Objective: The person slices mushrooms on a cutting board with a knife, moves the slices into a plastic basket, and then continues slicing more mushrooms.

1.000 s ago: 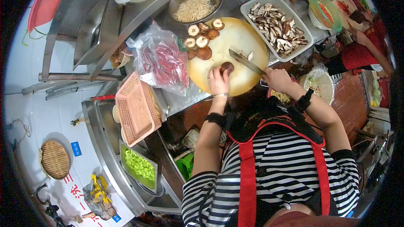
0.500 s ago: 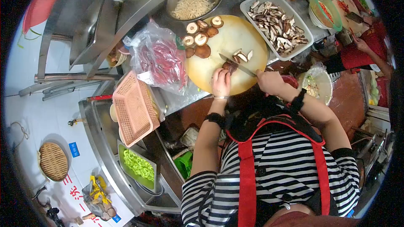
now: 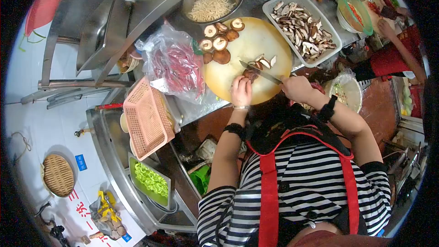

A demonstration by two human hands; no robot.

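On the round cutting board [image 3: 274, 32], my left hand [image 3: 241, 92] has its fingers closed on a brown mushroom [image 3: 250, 74] at the board's front part. My right hand [image 3: 297, 88] grips the handle of a knife [image 3: 265, 74], whose blade lies across the board along the far side of that mushroom. Just beyond the blade are several cut mushroom slices [image 3: 265, 61]. A cluster of mushrooms [image 3: 222, 56], some with pale undersides up, sits on the board's left part. Right of the board, a white basket [image 3: 337, 34] holds many mushroom slices.
A plastic bag [image 3: 157, 59] with reddish contents touches the board's left side. A pan [image 3: 238, 4] of pale strips stands behind. Nearer left are a pink basket [image 3: 146, 123] and a tray [image 3: 165, 196] of chopped greens. At right, a co-worker's arm [image 3: 398, 41] reaches over another board.
The co-worker's arm at right has moved farther up in the view. My hands, the knife and the mushroom keep nearly the same places on the board; the whole view has shifted slightly.
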